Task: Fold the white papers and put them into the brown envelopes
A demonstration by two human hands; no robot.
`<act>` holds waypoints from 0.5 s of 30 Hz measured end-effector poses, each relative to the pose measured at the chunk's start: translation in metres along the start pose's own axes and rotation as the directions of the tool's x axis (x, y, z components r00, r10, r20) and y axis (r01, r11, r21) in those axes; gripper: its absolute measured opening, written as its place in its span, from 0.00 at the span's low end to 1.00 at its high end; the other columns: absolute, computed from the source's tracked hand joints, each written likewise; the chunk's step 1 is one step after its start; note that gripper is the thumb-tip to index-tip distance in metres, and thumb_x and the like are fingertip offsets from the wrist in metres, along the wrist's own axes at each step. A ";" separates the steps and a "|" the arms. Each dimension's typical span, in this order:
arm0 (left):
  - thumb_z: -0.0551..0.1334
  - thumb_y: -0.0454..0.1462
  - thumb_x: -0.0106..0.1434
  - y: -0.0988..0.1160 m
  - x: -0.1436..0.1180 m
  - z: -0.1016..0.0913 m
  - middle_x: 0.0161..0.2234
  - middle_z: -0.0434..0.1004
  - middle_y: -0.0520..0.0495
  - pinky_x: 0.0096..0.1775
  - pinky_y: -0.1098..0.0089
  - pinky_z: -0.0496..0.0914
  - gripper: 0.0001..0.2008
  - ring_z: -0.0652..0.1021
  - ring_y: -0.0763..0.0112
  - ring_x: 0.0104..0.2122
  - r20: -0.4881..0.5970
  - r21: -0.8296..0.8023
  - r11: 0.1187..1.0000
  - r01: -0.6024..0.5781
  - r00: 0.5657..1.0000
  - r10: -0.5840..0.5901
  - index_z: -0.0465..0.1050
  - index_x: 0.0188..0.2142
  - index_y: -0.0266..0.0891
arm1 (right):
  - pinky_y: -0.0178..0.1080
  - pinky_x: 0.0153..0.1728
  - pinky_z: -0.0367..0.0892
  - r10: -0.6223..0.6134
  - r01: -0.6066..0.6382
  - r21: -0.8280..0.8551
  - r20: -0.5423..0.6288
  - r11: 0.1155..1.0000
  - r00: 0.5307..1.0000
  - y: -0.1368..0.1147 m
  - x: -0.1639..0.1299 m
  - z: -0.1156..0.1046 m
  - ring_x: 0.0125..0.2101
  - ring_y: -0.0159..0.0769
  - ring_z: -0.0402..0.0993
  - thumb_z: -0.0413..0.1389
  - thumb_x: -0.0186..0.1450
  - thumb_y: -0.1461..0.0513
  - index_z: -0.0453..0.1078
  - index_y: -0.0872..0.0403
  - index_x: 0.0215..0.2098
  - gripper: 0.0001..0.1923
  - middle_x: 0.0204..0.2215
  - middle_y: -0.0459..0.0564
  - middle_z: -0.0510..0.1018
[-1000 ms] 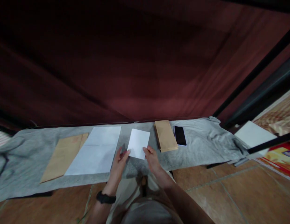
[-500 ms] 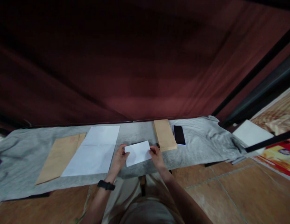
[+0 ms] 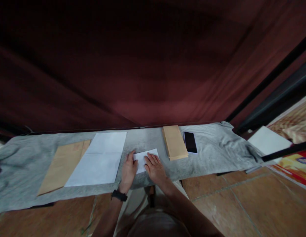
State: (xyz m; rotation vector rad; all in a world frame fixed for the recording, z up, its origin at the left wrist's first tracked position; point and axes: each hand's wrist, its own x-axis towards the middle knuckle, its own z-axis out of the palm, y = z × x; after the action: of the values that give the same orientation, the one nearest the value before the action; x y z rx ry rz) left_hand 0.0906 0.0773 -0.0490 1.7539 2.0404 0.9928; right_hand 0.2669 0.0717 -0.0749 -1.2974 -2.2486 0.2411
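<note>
A small folded white paper [image 3: 141, 160] lies on the grey cloth in front of me, slightly tilted. My left hand [image 3: 129, 169], with a black band on its wrist, holds the paper's left edge, thumb on top and the other fingers along the side. My right hand [image 3: 155, 168] rests flat on the paper's right half, its fingers stretched out and covering part of it. To the left is a large white sheet [image 3: 101, 161] with a crease across it. A stack of brown envelopes [image 3: 176, 142] sits right of my right hand.
A larger brown envelope [image 3: 62, 161] lies partly under the white sheet. Beside the envelope stack is a dark-screened phone [image 3: 190, 142]. The grey cloth [image 3: 217, 148] covers a narrow table against a dark red curtain [image 3: 148, 82]. Black poles stand at the right.
The paper was held by both side edges; now it lies lower on the cloth. My right hand has moved left from its right edge onto its top, fingers flattened.
</note>
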 end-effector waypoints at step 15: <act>0.52 0.49 0.72 0.010 -0.043 0.030 0.70 0.57 0.26 0.68 0.44 0.56 0.35 0.59 0.46 0.71 0.121 0.220 0.954 -0.202 0.976 0.179 0.59 0.69 0.26 | 0.53 0.70 0.53 0.033 -0.032 -0.103 0.005 0.994 0.999 0.011 -0.007 0.004 0.70 0.45 0.56 0.50 0.74 0.63 0.58 0.56 0.72 0.29 0.70 0.58 0.62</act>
State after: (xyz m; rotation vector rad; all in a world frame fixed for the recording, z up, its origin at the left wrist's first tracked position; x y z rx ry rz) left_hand 0.1259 0.0467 -0.0740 2.1084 2.0213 0.7228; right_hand 0.2763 0.0723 -0.0850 -1.3885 -2.2732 0.1435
